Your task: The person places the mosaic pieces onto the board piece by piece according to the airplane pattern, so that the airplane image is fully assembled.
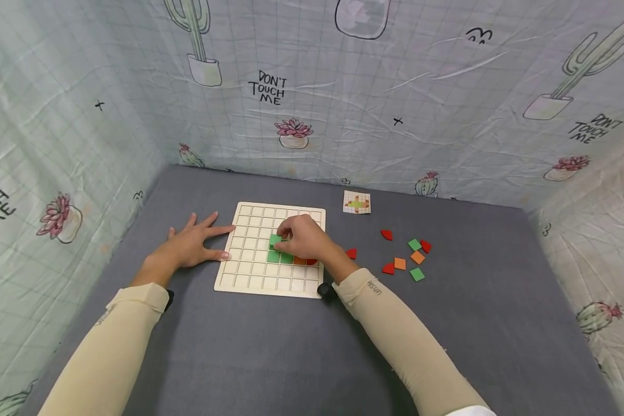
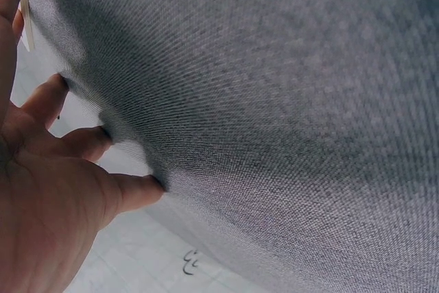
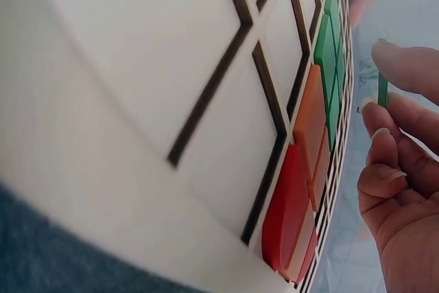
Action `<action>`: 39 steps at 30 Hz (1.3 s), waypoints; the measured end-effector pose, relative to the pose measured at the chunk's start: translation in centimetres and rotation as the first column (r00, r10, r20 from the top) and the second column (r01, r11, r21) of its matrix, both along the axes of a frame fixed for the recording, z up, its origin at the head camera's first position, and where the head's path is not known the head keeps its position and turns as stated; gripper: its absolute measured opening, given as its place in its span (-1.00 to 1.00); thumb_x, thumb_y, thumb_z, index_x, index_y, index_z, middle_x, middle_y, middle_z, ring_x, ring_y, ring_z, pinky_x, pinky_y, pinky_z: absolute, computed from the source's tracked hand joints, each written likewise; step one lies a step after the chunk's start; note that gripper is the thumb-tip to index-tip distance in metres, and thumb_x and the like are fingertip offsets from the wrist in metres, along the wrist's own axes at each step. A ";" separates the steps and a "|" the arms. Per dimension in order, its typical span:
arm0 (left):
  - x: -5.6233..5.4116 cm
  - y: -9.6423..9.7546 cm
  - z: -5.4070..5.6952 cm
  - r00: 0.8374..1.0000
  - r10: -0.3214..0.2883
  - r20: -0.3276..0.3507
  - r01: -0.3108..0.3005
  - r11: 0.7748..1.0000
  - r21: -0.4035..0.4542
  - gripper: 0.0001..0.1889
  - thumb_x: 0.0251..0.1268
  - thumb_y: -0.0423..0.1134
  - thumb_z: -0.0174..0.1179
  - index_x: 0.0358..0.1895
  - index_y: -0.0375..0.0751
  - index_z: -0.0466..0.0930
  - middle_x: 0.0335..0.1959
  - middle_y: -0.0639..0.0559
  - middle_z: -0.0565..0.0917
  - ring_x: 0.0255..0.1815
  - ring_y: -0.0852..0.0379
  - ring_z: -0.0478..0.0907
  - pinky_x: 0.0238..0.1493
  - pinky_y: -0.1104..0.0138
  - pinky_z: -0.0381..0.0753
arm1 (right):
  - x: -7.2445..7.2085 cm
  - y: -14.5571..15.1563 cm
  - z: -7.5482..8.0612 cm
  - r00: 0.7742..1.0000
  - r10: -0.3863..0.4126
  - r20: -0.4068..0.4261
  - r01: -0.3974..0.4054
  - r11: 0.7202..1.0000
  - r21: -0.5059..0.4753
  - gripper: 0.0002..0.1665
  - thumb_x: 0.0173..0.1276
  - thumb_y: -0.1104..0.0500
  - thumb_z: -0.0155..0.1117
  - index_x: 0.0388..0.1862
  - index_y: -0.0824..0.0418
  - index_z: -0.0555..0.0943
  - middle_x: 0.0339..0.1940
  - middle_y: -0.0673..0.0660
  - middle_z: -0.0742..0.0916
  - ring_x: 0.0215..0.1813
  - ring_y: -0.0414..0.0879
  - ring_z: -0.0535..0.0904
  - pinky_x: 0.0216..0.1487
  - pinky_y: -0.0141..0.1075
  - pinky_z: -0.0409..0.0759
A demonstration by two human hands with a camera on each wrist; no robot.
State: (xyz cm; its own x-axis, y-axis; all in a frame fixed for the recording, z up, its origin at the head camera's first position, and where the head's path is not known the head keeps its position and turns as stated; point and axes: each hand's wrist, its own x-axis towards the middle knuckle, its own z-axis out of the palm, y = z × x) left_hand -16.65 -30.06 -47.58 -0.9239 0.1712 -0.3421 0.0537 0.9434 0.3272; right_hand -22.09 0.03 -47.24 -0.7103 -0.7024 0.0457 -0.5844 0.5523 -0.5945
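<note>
grey cloth [image 1: 213, 346] covers the work surface. at far left, the left hand [image 1: 191, 245] lies spread wide, holding nothing, with index finger and thumb at the left edge of the board [image 1: 244, 268]. caution: if this light edge contact gives way, the board may skid on the cloth and shake its seated tiles out of their cells. right of the board's centre sit green tiles [image 1: 273, 256] in adjoining cells. above them, the right hand [image 1: 305, 236] is narrowed to a pinch on one green square [image 3: 383, 90], seen edge-on and apart from the board in the right wrist view. caution: so thin a grip may let the square twist or drop, and fingertips lowered too far may nudge its neighbours. the hand also masks several cells, so an error of one cell is possible. orange tiles [image 3: 312, 108], then red tiles [image 3: 282, 211], are seated toward the right edge. a black wrist unit [image 1: 326, 290] overlaps the near right corner; contact cannot be told. if it catches, the board may turn. beside the wrist, a red piece [image 1: 351, 253] could be swept aside. farther right lie loose tiles [image 1: 418, 274], which a hurried reach could scatter.
</note>
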 end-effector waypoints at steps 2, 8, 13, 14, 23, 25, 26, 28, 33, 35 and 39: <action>0.1 0.0 0.0 1.000 0.004 0.005 -0.004 1.000 -0.002 -0.07 0.24 0.40 0.31 0.65 0.30 0.19 0.77 -0.19 -0.15 0.68 -0.61 -0.39 0.36 -0.69 -0.26 | 0.0 -0.2 -0.1 1.000 -0.008 0.007 0.008 1.000 -0.005 -0.73 0.33 0.10 0.53 -0.08 0.23 0.81 -0.16 0.12 0.84 -0.16 -0.09 0.71 -0.10 -0.33 0.65; 0.2 0.2 0.3 1.000 0.012 0.007 -0.012 1.000 0.005 -0.09 0.26 0.38 0.31 0.65 0.29 0.20 0.77 -0.20 -0.14 0.68 -0.61 -0.38 0.37 -0.68 -0.27 | 0.0 -1.1 -0.6 0.999 -0.026 0.023 0.026 0.999 -0.021 -0.71 0.30 0.10 0.57 -0.08 0.23 0.81 -0.20 0.10 0.84 -0.18 -0.13 0.70 -0.09 -0.37 0.65; 0.3 0.0 0.6 1.000 0.012 0.014 -0.012 1.000 0.000 -0.09 0.26 0.38 0.30 0.65 0.27 0.21 0.76 -0.23 -0.13 0.67 -0.63 -0.38 0.37 -0.69 -0.27 | 0.2 -2.0 -0.6 0.998 0.003 0.061 -0.001 0.999 -0.035 -0.72 0.31 0.11 0.56 -0.08 0.23 0.81 -0.19 0.10 0.85 -0.17 -0.12 0.72 -0.09 -0.40 0.64; 0.3 -0.1 0.7 1.000 0.011 0.016 -0.011 1.000 0.000 -0.08 0.26 0.39 0.30 0.65 0.27 0.21 0.76 -0.23 -0.14 0.67 -0.63 -0.38 0.36 -0.69 -0.27 | 0.2 -2.1 -0.6 0.998 0.005 0.069 -0.002 0.999 -0.040 -0.73 0.31 0.11 0.56 -0.09 0.24 0.81 -0.19 0.11 0.85 -0.17 -0.11 0.72 -0.10 -0.40 0.64; -0.1 -0.1 0.8 1.000 0.005 0.026 -0.005 1.000 0.002 -0.09 0.26 0.39 0.31 0.65 0.32 0.20 0.77 -0.20 -0.15 0.68 -0.61 -0.39 0.37 -0.68 -0.26 | 0.2 -2.7 -0.5 0.994 -0.059 0.089 0.063 0.997 -0.040 -0.71 0.30 0.12 0.58 -0.08 0.24 0.81 -0.19 0.10 0.85 -0.18 -0.12 0.71 -0.11 -0.38 0.65; -0.1 -0.1 0.8 1.000 0.007 0.028 -0.007 1.000 0.000 -0.09 0.26 0.38 0.31 0.65 0.32 0.20 0.77 -0.20 -0.15 0.68 -0.61 -0.39 0.38 -0.68 -0.26 | 0.1 -2.8 -0.6 0.994 -0.065 0.089 0.069 0.997 -0.037 -0.71 0.30 0.11 0.58 -0.08 0.24 0.81 -0.19 0.10 0.85 -0.18 -0.12 0.71 -0.10 -0.37 0.65; -0.1 -0.1 0.9 1.000 0.008 0.027 -0.008 1.000 0.000 -0.09 0.25 0.39 0.31 0.65 0.32 0.20 0.77 -0.20 -0.14 0.68 -0.61 -0.39 0.38 -0.68 -0.26 | 0.0 -2.9 -0.6 0.994 -0.067 0.092 0.071 0.997 -0.036 -0.71 0.30 0.11 0.58 -0.08 0.24 0.81 -0.18 0.11 0.84 -0.17 -0.12 0.72 -0.10 -0.37 0.66; -0.1 -0.1 0.9 1.000 0.007 0.024 -0.007 1.000 0.001 -0.09 0.25 0.40 0.31 0.64 0.31 0.21 0.76 -0.21 -0.13 0.68 -0.62 -0.38 0.37 -0.69 -0.26 | 0.0 -3.0 -0.7 0.993 -0.071 0.098 0.075 0.997 -0.033 -0.71 0.30 0.12 0.57 -0.07 0.25 0.80 -0.16 0.11 0.84 -0.14 -0.11 0.73 -0.07 -0.36 0.67; -0.1 0.1 1.1 1.000 0.002 0.021 -0.002 1.000 0.005 -0.10 0.25 0.39 0.30 0.64 0.31 0.22 0.76 -0.22 -0.12 0.68 -0.62 -0.36 0.37 -0.69 -0.24 | -0.1 -3.2 -0.8 0.990 -0.088 0.111 0.090 0.996 -0.012 -0.72 0.31 0.11 0.57 -0.08 0.24 0.81 -0.11 0.12 0.84 -0.08 -0.08 0.74 -0.02 -0.34 0.68; -0.1 0.1 1.1 1.000 0.001 0.021 -0.002 1.000 0.005 -0.10 0.26 0.39 0.30 0.64 0.32 0.21 0.76 -0.21 -0.11 0.68 -0.62 -0.36 0.37 -0.69 -0.24 | -0.1 -3.3 -0.8 0.989 -0.097 0.114 0.098 0.995 -0.002 -0.72 0.31 0.10 0.57 -0.08 0.23 0.82 -0.10 0.12 0.85 -0.07 -0.08 0.74 0.00 -0.34 0.67; 0.0 0.2 1.3 1.000 0.001 0.021 -0.001 1.000 0.006 -0.10 0.26 0.40 0.29 0.64 0.32 0.21 0.76 -0.21 -0.11 0.67 -0.62 -0.36 0.37 -0.69 -0.24 | -0.2 -3.5 -0.8 0.987 -0.112 0.111 0.111 0.994 0.019 -0.73 0.31 0.09 0.56 -0.09 0.22 0.82 -0.12 0.10 0.85 -0.07 -0.09 0.72 0.00 -0.35 0.66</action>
